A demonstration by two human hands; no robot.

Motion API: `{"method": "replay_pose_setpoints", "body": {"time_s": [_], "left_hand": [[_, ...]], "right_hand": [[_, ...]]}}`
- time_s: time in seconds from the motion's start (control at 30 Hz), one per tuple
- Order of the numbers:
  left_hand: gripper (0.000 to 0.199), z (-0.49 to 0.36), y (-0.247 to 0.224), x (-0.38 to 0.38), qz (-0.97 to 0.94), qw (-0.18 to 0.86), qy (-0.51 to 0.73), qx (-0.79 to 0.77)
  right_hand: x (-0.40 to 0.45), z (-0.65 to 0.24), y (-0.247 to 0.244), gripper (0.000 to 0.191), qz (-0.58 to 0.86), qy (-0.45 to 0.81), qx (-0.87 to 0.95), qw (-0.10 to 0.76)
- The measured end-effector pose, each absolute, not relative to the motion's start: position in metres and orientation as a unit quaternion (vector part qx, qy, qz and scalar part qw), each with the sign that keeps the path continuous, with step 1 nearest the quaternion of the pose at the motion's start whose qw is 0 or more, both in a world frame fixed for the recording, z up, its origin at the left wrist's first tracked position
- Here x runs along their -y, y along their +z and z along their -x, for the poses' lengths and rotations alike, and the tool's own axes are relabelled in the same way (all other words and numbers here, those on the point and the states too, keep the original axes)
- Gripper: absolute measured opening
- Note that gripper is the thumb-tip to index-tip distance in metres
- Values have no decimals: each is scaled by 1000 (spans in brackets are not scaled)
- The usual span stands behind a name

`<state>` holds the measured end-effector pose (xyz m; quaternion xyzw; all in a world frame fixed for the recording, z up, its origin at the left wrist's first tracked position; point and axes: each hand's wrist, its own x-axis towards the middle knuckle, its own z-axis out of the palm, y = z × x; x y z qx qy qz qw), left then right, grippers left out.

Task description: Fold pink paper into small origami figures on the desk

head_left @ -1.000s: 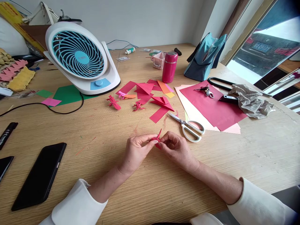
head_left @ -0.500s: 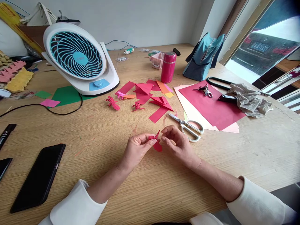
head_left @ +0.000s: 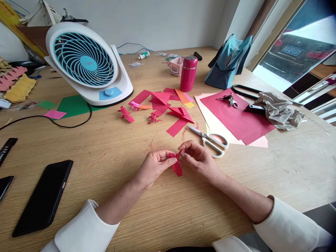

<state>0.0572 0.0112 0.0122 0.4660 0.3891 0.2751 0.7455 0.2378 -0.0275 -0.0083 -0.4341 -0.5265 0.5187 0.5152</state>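
Observation:
A small folded red paper piece (head_left: 177, 168) with several pointed flaps is held just above the table, at the lower middle of the head view. My left hand (head_left: 155, 167) pinches it from the left between thumb and fingers. From the other side, the thumb and index finger of my right hand (head_left: 198, 160) close on its upper pointed flap. White-handled scissors (head_left: 214, 142) lie partly open beyond my right hand. Two folded red paper figures (head_left: 125, 114) rest farther back, near loose red paper pieces (head_left: 177, 126).
A white and blue fan (head_left: 86, 66) stands at the back left, its black cord trailing left. Black phone (head_left: 43, 197) lies at left. Red sheets (head_left: 233, 115), with keys (head_left: 230, 100) on top, lie at right. Behind stand a pink flask (head_left: 188, 74) and blue bag (head_left: 227, 64).
My right thumb and index finger have come in and closed on the upper flap of the red paper piece. The piece has turned slightly, its lower flap now hanging farther down.

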Motion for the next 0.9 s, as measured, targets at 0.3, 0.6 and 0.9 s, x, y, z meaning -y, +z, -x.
{"method": "replay_pose_setpoints", "body": {"time_s": [0.3,0.6,0.9], "left_hand": [[20,-58,13,-11,-535,710,267,-372],[30,-57,14,-11,-465,750,246,-401],[34,-52,16,-16,-327,843,176,-388]], "right_hand": [[30,-235,1,13,452,527,531,486],[32,-236,7,13,460,541,538,454],[30,-238,11,23,437,583,507,461]]}}
